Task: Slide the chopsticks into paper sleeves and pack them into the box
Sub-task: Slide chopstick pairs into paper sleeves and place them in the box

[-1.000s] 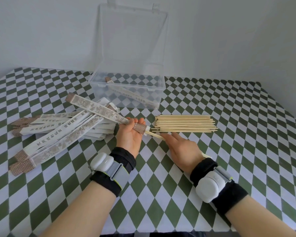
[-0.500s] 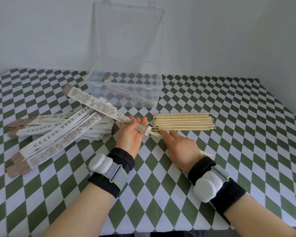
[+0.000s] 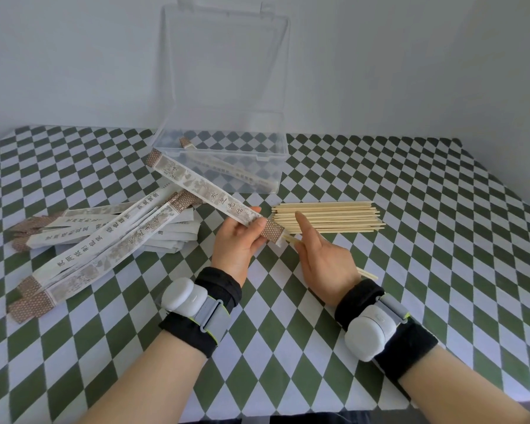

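Head view: a paper sleeve (image 3: 208,195) is being gripped near its patterned end by the left hand (image 3: 238,243), fingers closed around it, just in front of the clear box (image 3: 224,154). A pair of chopsticks (image 3: 289,239) is being fed into that open end by the right hand (image 3: 325,261), which is closed on the pair, with the forefinger (image 3: 303,226) stretched out along the sticks. Compared with a second ago, less wood is showing between the two hands and the butt ends are now poking out behind the right wrist, so the pair is being pushed further in; the insertion is judged under way, not finished. One filled sleeve (image 3: 227,166) is already lying inside the box. The loose chopstick pile (image 3: 334,217) is lying in front of the box to its right, and the empty sleeves (image 3: 104,237) are fanned out in front of it to its left, so much packing is judged to be left.
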Action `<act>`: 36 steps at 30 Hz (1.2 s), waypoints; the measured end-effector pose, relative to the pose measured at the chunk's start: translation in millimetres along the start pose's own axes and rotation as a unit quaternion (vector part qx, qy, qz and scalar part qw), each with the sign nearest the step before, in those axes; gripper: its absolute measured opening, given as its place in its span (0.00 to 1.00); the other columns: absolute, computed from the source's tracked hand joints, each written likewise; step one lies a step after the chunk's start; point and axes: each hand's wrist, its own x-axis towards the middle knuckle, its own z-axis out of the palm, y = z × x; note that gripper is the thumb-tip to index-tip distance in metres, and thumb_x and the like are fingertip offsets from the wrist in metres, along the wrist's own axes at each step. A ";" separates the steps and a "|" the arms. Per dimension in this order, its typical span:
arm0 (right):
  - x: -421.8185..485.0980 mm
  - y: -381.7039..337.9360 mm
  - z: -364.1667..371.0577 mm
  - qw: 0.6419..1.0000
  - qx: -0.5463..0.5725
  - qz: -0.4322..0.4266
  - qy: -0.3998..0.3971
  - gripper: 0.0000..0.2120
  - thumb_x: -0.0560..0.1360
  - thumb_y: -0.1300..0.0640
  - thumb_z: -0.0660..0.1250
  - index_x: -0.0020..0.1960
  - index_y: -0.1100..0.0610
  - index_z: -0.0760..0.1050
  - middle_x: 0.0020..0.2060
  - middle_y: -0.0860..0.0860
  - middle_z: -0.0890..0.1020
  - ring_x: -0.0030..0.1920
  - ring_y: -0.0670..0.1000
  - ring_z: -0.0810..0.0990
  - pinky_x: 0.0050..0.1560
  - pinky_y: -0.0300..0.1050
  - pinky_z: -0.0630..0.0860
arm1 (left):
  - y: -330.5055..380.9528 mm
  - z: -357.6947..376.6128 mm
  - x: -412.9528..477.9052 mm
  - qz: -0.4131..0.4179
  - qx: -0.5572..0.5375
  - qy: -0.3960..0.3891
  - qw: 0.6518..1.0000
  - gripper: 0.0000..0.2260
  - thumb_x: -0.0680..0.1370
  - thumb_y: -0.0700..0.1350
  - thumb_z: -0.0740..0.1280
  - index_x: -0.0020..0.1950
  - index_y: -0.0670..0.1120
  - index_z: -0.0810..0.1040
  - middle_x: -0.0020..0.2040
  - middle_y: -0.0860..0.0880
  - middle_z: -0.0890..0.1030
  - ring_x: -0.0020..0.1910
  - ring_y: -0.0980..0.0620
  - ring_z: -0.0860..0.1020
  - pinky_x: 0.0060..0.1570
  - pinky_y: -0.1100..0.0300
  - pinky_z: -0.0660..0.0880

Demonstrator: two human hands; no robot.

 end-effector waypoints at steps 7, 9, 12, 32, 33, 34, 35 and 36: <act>-2.2 2.4 0.5 0.999 0.003 0.002 0.046 0.22 0.77 0.52 0.50 0.66 0.61 0.66 0.46 0.56 0.80 0.30 0.55 0.76 0.26 0.44 0.71 | 1.4 2.9 -2.5 0.024 -0.012 0.051 0.998 0.07 0.75 0.35 0.66 0.51 0.44 0.76 0.48 0.48 0.81 0.49 0.54 0.80 0.47 0.62 0.79; -2.3 5.9 -0.4 0.997 -0.022 0.015 0.079 0.19 0.77 0.50 0.49 0.53 0.59 0.74 0.37 0.52 0.80 0.28 0.52 0.73 0.26 0.40 0.68 | 4.0 -0.6 -0.9 0.043 -0.066 0.087 0.993 0.06 0.75 0.35 0.66 0.50 0.44 0.76 0.46 0.50 0.80 0.46 0.57 0.80 0.44 0.65 0.78; -2.2 5.4 -1.2 0.998 -0.019 0.028 0.058 0.19 0.78 0.51 0.48 0.45 0.59 0.74 0.34 0.52 0.78 0.29 0.52 0.72 0.26 0.43 0.71 | 4.4 -2.8 0.7 0.046 -0.081 0.087 0.992 0.07 0.75 0.35 0.66 0.50 0.45 0.75 0.46 0.51 0.80 0.46 0.57 0.80 0.43 0.65 0.78; 1.4 3.0 0.5 0.997 0.072 0.020 0.025 0.15 0.78 0.56 0.50 0.51 0.63 0.73 0.41 0.55 0.75 0.34 0.54 0.72 0.34 0.50 0.74 | 5.4 5.4 -4.9 -0.002 -0.052 -0.001 0.999 0.06 0.78 0.39 0.62 0.51 0.48 0.76 0.44 0.50 0.84 0.45 0.53 0.83 0.44 0.61 0.80; 1.6 2.1 0.6 0.996 0.083 0.019 0.018 0.15 0.77 0.57 0.50 0.52 0.63 0.73 0.41 0.55 0.75 0.35 0.54 0.72 0.35 0.51 0.74 | 5.0 6.3 -6.2 -0.002 -0.041 -0.007 0.999 0.07 0.78 0.38 0.62 0.51 0.48 0.77 0.43 0.50 0.84 0.45 0.53 0.83 0.45 0.60 0.80; 1.3 1.5 0.3 0.995 0.094 0.019 0.018 0.15 0.77 0.57 0.50 0.52 0.64 0.72 0.42 0.56 0.75 0.36 0.54 0.72 0.36 0.51 0.74 | 4.9 6.4 -6.8 -0.001 -0.037 -0.008 0.999 0.07 0.78 0.38 0.62 0.50 0.48 0.77 0.43 0.51 0.85 0.46 0.53 0.83 0.46 0.60 0.80; 0.5 1.8 0.1 0.994 0.101 0.022 0.023 0.15 0.77 0.57 0.50 0.53 0.64 0.72 0.43 0.56 0.75 0.36 0.54 0.73 0.36 0.50 0.74 | 4.8 6.4 -6.5 0.000 -0.038 -0.005 0.999 0.07 0.78 0.38 0.63 0.50 0.48 0.77 0.43 0.50 0.85 0.45 0.52 0.83 0.45 0.60 0.80; -0.1 2.7 -0.1 0.994 0.105 0.028 0.034 0.15 0.77 0.58 0.51 0.53 0.64 0.72 0.44 0.56 0.75 0.36 0.54 0.73 0.36 0.48 0.73 | 5.0 5.7 -5.7 0.001 -0.044 0.002 0.999 0.06 0.78 0.38 0.63 0.50 0.47 0.77 0.43 0.50 0.85 0.45 0.52 0.83 0.44 0.60 0.80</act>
